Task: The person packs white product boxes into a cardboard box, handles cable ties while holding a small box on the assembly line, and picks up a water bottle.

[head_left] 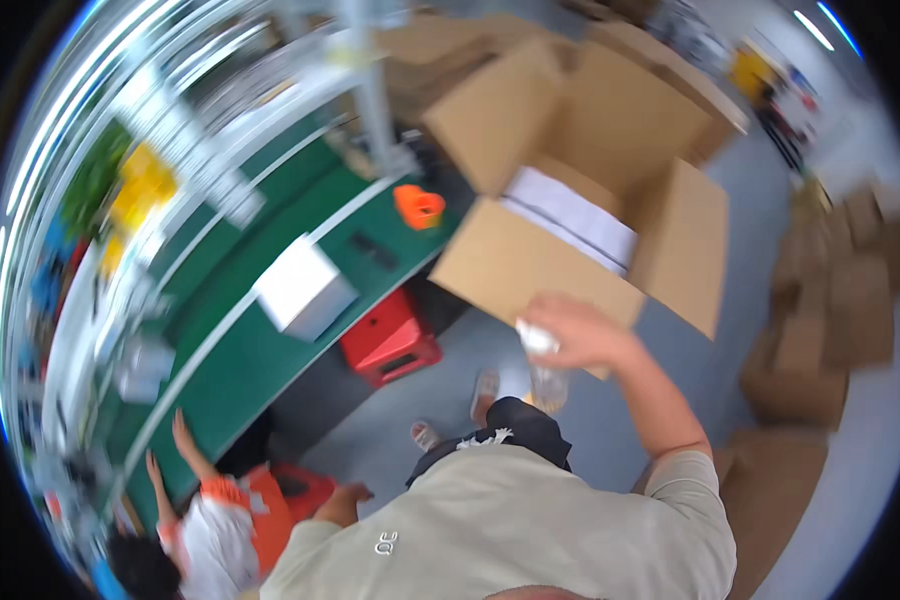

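head | right hand (pixel 580 335) grip clamped on crumpled clear plastic wrap (pixel 542 362) | left hand unseen

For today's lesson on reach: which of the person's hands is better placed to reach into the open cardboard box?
Probably the right hand. It is raised in front of the open cardboard box, right by its near flap, gripping a small white item. The left hand hangs low by the hip, far from the box.

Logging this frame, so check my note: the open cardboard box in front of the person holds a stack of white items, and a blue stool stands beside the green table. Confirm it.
One detail is wrong: the stool beside the green table is red, not blue, as the head view shows. The open cardboard box does hold a stack of white items.
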`<control>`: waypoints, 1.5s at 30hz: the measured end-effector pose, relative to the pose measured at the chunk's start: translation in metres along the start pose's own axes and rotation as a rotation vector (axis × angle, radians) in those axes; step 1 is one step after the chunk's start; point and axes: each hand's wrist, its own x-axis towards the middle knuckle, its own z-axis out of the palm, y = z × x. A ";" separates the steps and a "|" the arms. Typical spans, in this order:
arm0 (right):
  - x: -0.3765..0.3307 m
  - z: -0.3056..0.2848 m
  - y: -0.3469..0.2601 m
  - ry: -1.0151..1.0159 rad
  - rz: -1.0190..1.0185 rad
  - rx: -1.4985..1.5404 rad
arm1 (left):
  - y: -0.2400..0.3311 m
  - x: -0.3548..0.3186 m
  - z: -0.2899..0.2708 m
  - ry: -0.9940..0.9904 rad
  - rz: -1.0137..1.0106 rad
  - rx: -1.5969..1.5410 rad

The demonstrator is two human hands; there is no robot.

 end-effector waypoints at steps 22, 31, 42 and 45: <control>-0.711 0.226 0.391 0.284 1.350 0.295 | 0.553 0.607 0.517 -0.709 0.529 0.843; -0.784 0.057 0.651 0.692 0.909 0.551 | 0.815 0.846 0.654 -0.240 1.047 0.553; -0.893 -0.095 0.952 1.528 1.277 0.969 | 1.249 1.125 0.719 -1.030 0.799 0.953; -0.927 -0.119 1.090 1.441 1.231 0.946 | 1.286 1.243 0.762 -0.935 0.837 0.861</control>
